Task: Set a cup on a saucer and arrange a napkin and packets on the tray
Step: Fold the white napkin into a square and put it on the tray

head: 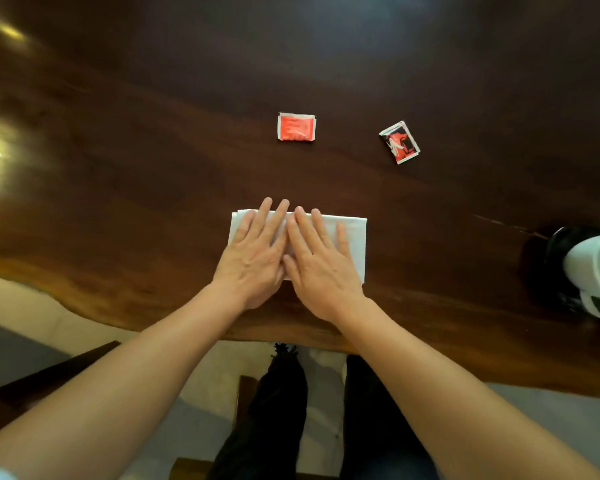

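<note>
White napkin [350,240] lies under both flat, released hands, left hand [253,258] and right hand [321,268]; red packets [296,127] beyond, cup [594,265] far right.

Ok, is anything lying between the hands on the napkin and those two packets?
Nothing visible. Only bare table separates the napkin from the orange packet and the tilted packet.

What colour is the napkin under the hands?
White. The napkin lies flat on the dark wooden table, seen in the head view, the only one.
</note>
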The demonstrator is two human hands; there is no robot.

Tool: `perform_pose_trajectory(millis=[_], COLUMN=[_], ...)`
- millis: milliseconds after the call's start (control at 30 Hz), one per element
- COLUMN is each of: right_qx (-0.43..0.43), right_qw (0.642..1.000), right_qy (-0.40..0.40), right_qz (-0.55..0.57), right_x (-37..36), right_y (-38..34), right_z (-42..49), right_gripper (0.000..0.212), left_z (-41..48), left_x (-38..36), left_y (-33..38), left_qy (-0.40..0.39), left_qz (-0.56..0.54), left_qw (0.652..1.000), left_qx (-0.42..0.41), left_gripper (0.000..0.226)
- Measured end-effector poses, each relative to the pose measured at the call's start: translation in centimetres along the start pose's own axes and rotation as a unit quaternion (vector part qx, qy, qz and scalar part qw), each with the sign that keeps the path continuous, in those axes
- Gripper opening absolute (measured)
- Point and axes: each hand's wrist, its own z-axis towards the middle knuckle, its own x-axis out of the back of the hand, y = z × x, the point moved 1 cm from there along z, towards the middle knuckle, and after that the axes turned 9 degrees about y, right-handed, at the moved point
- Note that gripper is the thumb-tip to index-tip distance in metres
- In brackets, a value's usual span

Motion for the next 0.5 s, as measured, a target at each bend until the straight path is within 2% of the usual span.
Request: perform_pose_trajectory(millis=[100, 267, 367, 500], right_qx=[-0.004, -0.045, -0.069, -0.061], right_qw=[0.997, 0.992, 0.992, 0.991], right_qy=[0.012, 0.05, 0.014, -0.061], right_qz=[-0.073, -0.107, -0.107, -0.1], right_x=[-1.8, -2.2, -1.5, 0.0], right_y=[1.8, 4.5, 5.6, 5.9], right_z=[0.2, -0.1, -0.2, 0.4], right_gripper=[0.07, 0.072, 0.071, 0.074], left_z=[0.2, -0.2, -0.2, 0.4], left_x=[-1.5, -2.5, -2.3, 0.2], left_y=[-1.5, -2.4, -2.7, -3.4], left_qy=[0.02, 0.052, 0.021, -0.011], left_qz=[0.006, -0.015, -0.016, -0.027], left_qw=[1.0, 0.996, 0.995, 0.997], left_qx=[0.001, 0.077, 0.091, 0.072], left_gripper=[0.072, 0.074, 0.075, 0.077])
